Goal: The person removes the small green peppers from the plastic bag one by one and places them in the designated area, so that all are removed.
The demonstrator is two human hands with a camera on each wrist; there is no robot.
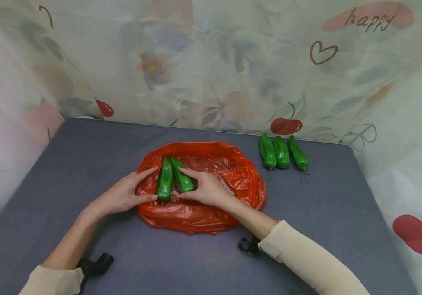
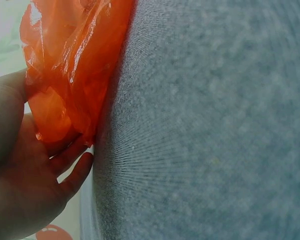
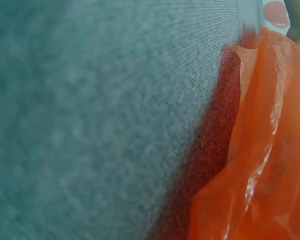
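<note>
A red plastic bag (image 1: 203,221) lies spread on the table with its mouth upward. In it are two green peppers side by side. The left green pepper (image 1: 165,182) is held by my left hand (image 1: 127,191), whose thumb and forefinger reach over the bag's rim to its side. My right hand (image 1: 207,187) grips the right green pepper (image 1: 186,182) between thumb and forefinger. In the left wrist view, other fingers (image 2: 72,172) lie against the outside of the bag (image 2: 75,60). The right wrist view shows the bag (image 3: 270,180) but no hand.
Three green peppers lie in a row at the back right: a left pepper (image 1: 267,152), a middle pepper (image 1: 281,153) and a right pepper (image 1: 298,154). The grey table (image 1: 318,229) ends at the back against a patterned curtain (image 1: 211,82).
</note>
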